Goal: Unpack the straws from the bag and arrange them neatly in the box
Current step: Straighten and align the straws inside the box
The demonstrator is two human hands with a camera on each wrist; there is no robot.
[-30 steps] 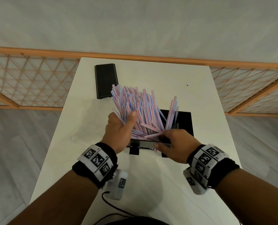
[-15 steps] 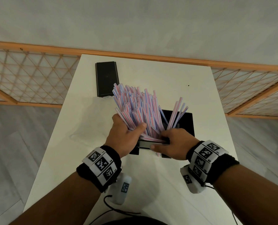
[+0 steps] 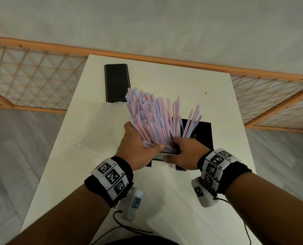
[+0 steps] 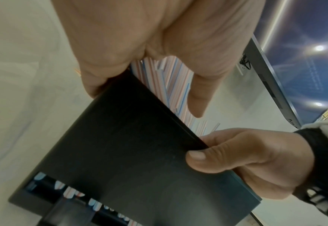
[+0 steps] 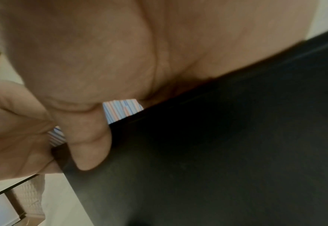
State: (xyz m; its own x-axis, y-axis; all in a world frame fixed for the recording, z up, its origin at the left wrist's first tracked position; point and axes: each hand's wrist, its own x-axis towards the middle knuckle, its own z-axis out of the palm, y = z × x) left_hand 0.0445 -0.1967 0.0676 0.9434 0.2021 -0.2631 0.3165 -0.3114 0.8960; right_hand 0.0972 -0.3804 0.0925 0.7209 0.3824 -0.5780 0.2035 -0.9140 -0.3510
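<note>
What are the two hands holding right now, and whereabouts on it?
The left hand grips the bundle of straws near its lower end; the right hand holds the black box by its near edge, thumb on the outside.

Legible text: none. Square black-and-white coded markers, patterns only, on the white wristband blocks of the left wrist [image 3: 111, 175] and the right wrist [image 3: 216, 163]; tiny characters beside the markers too small to read. Black box [image 4: 140, 152]: no label readable
</note>
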